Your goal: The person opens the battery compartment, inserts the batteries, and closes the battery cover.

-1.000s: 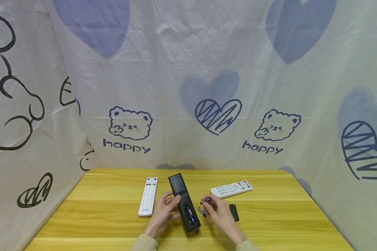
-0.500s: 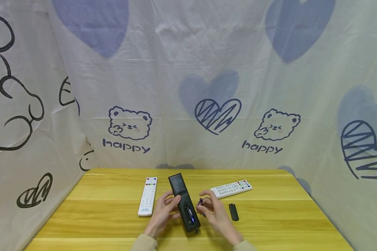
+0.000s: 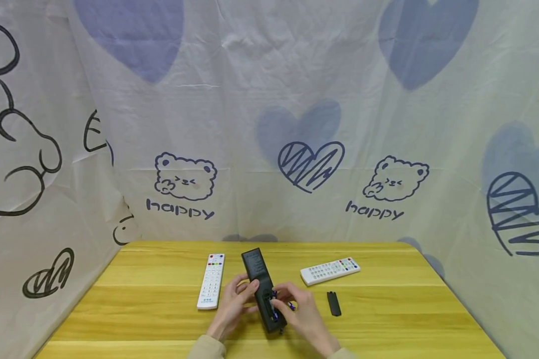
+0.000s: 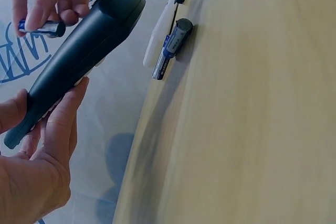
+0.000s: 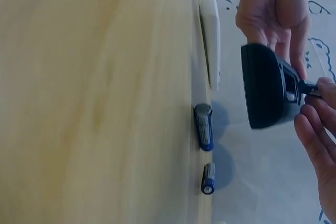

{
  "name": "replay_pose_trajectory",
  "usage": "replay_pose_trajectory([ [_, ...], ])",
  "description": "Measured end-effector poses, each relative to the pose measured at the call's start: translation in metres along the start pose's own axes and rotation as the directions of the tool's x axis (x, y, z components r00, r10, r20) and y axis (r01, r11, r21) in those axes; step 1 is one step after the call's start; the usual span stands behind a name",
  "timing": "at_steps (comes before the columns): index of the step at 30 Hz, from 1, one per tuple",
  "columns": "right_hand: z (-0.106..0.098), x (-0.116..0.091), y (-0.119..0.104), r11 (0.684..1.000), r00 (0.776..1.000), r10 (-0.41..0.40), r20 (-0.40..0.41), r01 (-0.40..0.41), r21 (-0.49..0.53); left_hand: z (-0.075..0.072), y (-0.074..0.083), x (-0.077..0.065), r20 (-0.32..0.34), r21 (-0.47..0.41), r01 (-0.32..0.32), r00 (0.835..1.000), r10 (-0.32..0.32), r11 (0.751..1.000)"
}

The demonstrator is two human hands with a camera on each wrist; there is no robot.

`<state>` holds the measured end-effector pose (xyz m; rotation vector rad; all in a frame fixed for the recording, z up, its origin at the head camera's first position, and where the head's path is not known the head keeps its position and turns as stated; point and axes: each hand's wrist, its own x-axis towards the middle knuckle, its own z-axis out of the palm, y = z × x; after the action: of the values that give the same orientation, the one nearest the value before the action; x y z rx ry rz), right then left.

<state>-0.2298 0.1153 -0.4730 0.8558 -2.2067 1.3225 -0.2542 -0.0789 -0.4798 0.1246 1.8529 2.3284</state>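
Only in right-wrist view are loose batteries (image 5: 203, 129) unobscured; left fingers' (image 4: 60, 124) gripped remote (image 3: 257, 268) is now met by right fingers' (image 4: 35, 17) pinched battery (image 4: 53, 28).

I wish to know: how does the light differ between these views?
Head view: the table looks bright yellow; left wrist view: dimmer, a shadow band along the table, black remote showing little detail; right wrist view: also dim, bluish cloth.

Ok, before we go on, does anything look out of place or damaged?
Nothing visibly spilled or damaged. The black remote has its battery compartment open, while a dark cover lies apart on the table, and two batteries lie loose there. Likely just mid-job clutter.
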Motion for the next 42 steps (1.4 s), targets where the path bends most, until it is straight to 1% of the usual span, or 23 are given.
replay_pose_trajectory([
  [4, 0.0034, 0.0002, -0.0008, 0.997, 0.999, -0.040, -0.010, 0.039, -0.060, 0.0005, 0.0001, -0.0001, 0.005, -0.001, -0.002, 1.000, 0.002, 1.000],
  [9, 0.0059, -0.0006, 0.0004, 0.984, 0.994, -0.105, -0.020, 0.101, -0.144, 0.0015, 0.0016, -0.0007, 0.009, -0.004, -0.001, 1.000, 0.001, 1.000],
  [10, 0.0061, -0.0006, -0.0005, 0.983, 0.994, -0.105, -0.019, 0.101, -0.153, 0.0017, 0.0019, -0.0007, 0.011, -0.006, -0.002, 1.000, 0.002, 1.000],
  [13, 0.0066, -0.0006, -0.0029, 0.982, 0.998, -0.069, -0.002, 0.068, -0.174, 0.0022, 0.0026, -0.0007, 0.018, -0.005, -0.002, 1.000, 0.002, 1.000],
  [18, 0.0071, -0.0011, -0.0036, 0.980, 0.999, -0.026, 0.048, 0.035, -0.196, 0.0024, 0.0033, -0.0009, 0.024, 0.008, 0.001, 1.000, -0.001, 1.000],
  [23, 0.0055, -0.0023, -0.0040, 0.980, 0.995, -0.031, 0.093, 0.049, -0.193, 0.0033, 0.0033, -0.0014, 0.018, 0.022, -0.005, 1.000, 0.004, 1.000],
  [29, 0.0042, -0.0027, -0.0056, 0.982, 0.993, 0.015, 0.115, 0.007, -0.189, 0.0046, 0.0030, -0.0017, 0.003, 0.008, -0.017, 1.000, 0.017, 1.000],
  [36, 0.0051, -0.0028, -0.0054, 0.987, 0.996, 0.040, 0.077, -0.028, -0.156, 0.0064, 0.0016, -0.0016, 0.003, 0.018, -0.027, 1.000, 0.027, 0.999],
  [40, 0.0053, -0.0023, -0.0040, 0.993, 0.997, 0.065, 0.037, -0.061, -0.101, 0.0075, 0.0016, -0.0020, 0.010, 0.022, -0.032, 0.999, 0.032, 0.999],
  [42, 0.0055, -0.0019, -0.0030, 0.996, 0.998, 0.057, 0.016, -0.056, -0.075, 0.0077, 0.0019, -0.0022, 0.015, 0.023, -0.031, 0.999, 0.031, 0.999],
])
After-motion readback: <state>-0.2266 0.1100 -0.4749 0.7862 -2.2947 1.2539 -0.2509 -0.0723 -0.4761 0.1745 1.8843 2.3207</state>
